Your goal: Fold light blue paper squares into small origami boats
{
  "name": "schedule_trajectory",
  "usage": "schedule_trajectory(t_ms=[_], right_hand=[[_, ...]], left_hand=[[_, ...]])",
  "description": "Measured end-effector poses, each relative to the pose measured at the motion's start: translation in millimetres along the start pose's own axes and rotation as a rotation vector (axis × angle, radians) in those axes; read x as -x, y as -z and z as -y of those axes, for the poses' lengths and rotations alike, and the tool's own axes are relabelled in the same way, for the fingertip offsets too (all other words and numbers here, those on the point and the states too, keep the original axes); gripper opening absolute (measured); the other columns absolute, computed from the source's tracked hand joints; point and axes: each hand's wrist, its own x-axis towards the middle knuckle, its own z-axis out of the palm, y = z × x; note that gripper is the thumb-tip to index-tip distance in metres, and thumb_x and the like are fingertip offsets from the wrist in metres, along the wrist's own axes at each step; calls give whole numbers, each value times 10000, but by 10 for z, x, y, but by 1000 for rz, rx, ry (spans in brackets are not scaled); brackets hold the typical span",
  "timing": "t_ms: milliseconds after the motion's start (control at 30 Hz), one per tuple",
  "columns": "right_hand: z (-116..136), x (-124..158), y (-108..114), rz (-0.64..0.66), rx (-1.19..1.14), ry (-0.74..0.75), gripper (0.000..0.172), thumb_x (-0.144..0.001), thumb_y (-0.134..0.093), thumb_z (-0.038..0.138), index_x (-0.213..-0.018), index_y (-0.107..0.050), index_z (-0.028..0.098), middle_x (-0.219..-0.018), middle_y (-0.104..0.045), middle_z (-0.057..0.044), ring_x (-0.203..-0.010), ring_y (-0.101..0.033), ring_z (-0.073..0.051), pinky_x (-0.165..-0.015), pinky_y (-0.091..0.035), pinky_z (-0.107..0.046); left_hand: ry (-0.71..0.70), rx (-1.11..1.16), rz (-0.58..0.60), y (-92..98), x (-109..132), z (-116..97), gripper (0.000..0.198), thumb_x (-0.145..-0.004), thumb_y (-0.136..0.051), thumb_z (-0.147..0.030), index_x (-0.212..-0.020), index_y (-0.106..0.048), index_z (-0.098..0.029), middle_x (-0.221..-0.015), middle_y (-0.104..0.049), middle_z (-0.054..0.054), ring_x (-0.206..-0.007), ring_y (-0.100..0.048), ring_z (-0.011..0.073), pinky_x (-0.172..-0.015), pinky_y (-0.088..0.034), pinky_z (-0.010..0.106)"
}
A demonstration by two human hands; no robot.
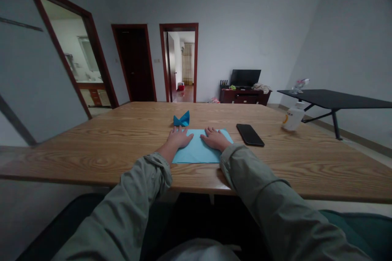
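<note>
- The left hand (pixel 180 137) lies flat, palm down, on the left edge of the light blue paper sheet (pixel 199 149). Its fingers (pixel 178 130) are open and a little spread, and they do not pinch anything.
- The right hand (pixel 215 138) lies flat, palm down, on the far right part of the same sheet. Its fingers (pixel 210 131) are also open, and they have no hold on the paper; they only press on it.
- The two hands are near each other but not touching, with a strip of blue paper between them.
- The light blue paper sheet lies flat on the wooden table (pixel 92 159), in the middle, close to the near edge.
- A small folded blue paper piece (pixel 181 120) stands just beyond the sheet, on the far side of the left hand, and no hand touches it.
- A black smartphone (pixel 250 134) lies to the right of the sheet, just beside it.
- Farther right, a white plastic bottle (pixel 293 117) lies on its side near the table edge.
- Behind it stands a black side table (pixel 333 100).
</note>
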Motion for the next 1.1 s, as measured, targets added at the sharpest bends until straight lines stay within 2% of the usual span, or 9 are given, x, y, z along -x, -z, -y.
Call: schedule_trajectory(t_ms=[300,500,600,700,767,833,900,967,1100], right_hand=[[-506,18,2,52,5,-178,804,-911,-198,632,-1517,-165,104,-1576,-148,-143,-1439,-130,-316,-1133,-96,-511],[-544,34,-19,29,-9,-166,806,-912,-222,627,-1505,-195,82,-1568,-164,-166,-1439,-126,-326,-1128,-92,-545],[-549,61,21,-76,-53,-129,725,-926,-272,580,-1454,-329,85,-1535,-254,-192,-1416,-209,-341,-1108,-141,-577],[-597,59,115,-280,-208,-113,582,-947,-305,491,-1365,-474,124,-1453,-420,-176,-1362,-346,-302,-1111,-214,-517],[-633,44,194,-422,-377,-126,540,-951,-309,445,-1320,-526,115,-1375,-515,-168,-1297,-446,-259,-1096,-291,-422],[-655,29,267,-543,-517,-127,526,-942,-327,425,-1287,-555,100,-1309,-573,-166,-1231,-515,-240,-1056,-355,-373],[-655,22,324,-636,-583,-108,513,-927,-359,434,-1263,-575,111,-1265,-603,-160,-1186,-548,-247,-1026,-386,-386],[-636,23,359,-696,-605,-78,501,-921,-376,448,-1243,-590,129,-1232,-622,-154,-1153,-566,-254,-1003,-403,-408],[-582,37,378,-713,-594,-22,463,-907,-418,446,-1206,-609,148,-1193,-638,-149,-1116,-578,-265,-976,-419,-431]], left_hand=[[18,15,-5,15,-24,83,826,-834,-178,-737,-1506,-226,-259,-1576,-165,125,-1436,-157,352,-1131,-141,521],[-22,25,-13,-27,-76,175,790,-851,-184,-721,-1489,-281,-264,-1567,-213,115,-1433,-175,343,-1123,-146,550],[-33,59,-96,5,-99,256,745,-871,-278,-666,-1477,-308,-233,-1508,-341,146,-1379,-304,352,-1092,-229,550],[-41,141,-331,130,-130,391,693,-875,-435,-527,-1482,-276,-234,-1399,-473,144,-1264,-462,306,-1041,-349,445],[-36,197,-507,229,-170,502,666,-874,-480,-438,-1477,-277,-241,-1360,-498,131,-1225,-494,276,-1022,-379,398],[-26,245,-600,297,-229,604,649,-872,-497,-403,-1466,-299,-233,-1348,-503,130,-1211,-502,262,-1022,-385,380],[-57,269,-587,316,-298,678,624,-870,-509,-392,-1445,-344,-215,-1359,-501,125,-1229,-488,250,-1036,-376,363],[-124,250,-514,298,-359,719,587,-867,-517,-387,-1414,-400,-209,-1374,-503,110,-1252,-474,240,-1045,-365,345],[-134,170,-403,260,-405,734,511,-838,-545,-378,-1325,-517,-226,-1316,-573,101,-1182,-542,251,-974,-414,332]])
